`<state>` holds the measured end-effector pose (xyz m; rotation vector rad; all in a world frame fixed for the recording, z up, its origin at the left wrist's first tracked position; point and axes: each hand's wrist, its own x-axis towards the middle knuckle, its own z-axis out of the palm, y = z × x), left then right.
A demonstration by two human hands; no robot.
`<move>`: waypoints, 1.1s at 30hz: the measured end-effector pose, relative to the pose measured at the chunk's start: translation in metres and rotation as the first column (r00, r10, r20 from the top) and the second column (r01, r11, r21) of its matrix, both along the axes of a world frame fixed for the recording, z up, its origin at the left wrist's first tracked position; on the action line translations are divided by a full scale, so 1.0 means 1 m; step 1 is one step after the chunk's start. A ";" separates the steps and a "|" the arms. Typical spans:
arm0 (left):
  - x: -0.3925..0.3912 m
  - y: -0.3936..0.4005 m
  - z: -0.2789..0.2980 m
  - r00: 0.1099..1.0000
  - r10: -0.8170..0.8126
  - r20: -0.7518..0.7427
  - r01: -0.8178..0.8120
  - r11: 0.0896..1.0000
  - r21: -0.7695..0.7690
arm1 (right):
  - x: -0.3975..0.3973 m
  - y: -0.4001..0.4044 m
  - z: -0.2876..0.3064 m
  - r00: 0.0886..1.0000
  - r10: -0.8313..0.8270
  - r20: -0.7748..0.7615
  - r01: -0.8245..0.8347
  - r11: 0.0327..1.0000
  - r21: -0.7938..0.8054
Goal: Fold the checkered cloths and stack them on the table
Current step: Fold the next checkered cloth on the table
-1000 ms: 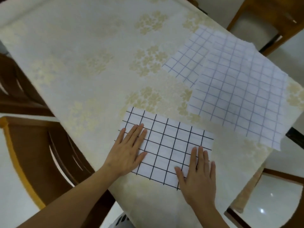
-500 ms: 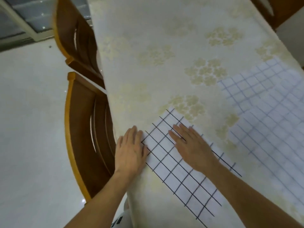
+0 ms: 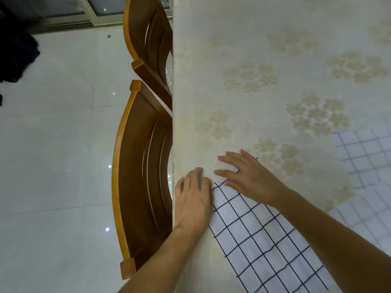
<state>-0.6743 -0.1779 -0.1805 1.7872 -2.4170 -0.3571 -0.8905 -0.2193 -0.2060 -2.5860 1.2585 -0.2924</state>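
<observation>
A folded white cloth with a black grid lies on the table near its left edge. My left hand lies flat at the cloth's left end, by the table edge. My right hand rests flat on the cloth's far corner, fingers straight and spread. A paler cloth with a blue grid lies unfolded at the right, cut off by the frame; more blue-grid cloth shows below it.
The table carries a cream cover with gold flower prints. Two wooden chairs stand tucked against the table's left side. White tiled floor spreads to the left, with a dark shape at the far left.
The view has swung left toward the table edge. My right hand has moved from the cloth's near end to its far left corner, close to my left hand.
</observation>
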 end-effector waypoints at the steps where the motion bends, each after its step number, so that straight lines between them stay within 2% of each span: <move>1: 0.001 0.000 0.000 1.000 -0.009 -0.007 0.009 1.000 -0.007 | 0.000 -0.001 0.002 1.000 -0.001 0.006 0.001 1.000 0.011; 7: 0.002 -0.008 0.008 0.995 -0.065 -0.082 0.067 0.998 0.016 | 0.004 -0.003 0.007 1.000 0.006 -0.004 -0.006 0.998 0.055; 12: 0.000 -0.019 0.011 0.989 -0.054 -0.137 0.067 0.994 0.090 | 0.005 -0.003 0.016 0.998 -0.051 0.049 0.051 0.999 0.005; 17: -0.001 -0.038 0.015 0.981 -0.129 -0.144 0.137 0.989 0.048 | 0.004 -0.013 0.027 0.998 -0.034 0.052 0.037 0.998 -0.058; 24: 0.013 -0.073 0.033 0.933 -0.360 -0.026 0.355 0.928 -0.111 | 0.008 -0.059 0.045 0.987 0.088 -0.133 -0.086 0.996 0.018; 28: 0.021 -0.083 0.047 0.930 -0.366 0.021 0.365 0.920 -0.141 | 0.016 -0.076 0.059 0.980 0.130 -0.151 -0.127 0.991 0.033; 33: 0.023 -0.069 0.077 0.937 -0.344 0.058 0.349 0.928 -0.133 | 0.012 -0.062 0.078 0.983 0.137 -0.125 -0.135 0.991 0.023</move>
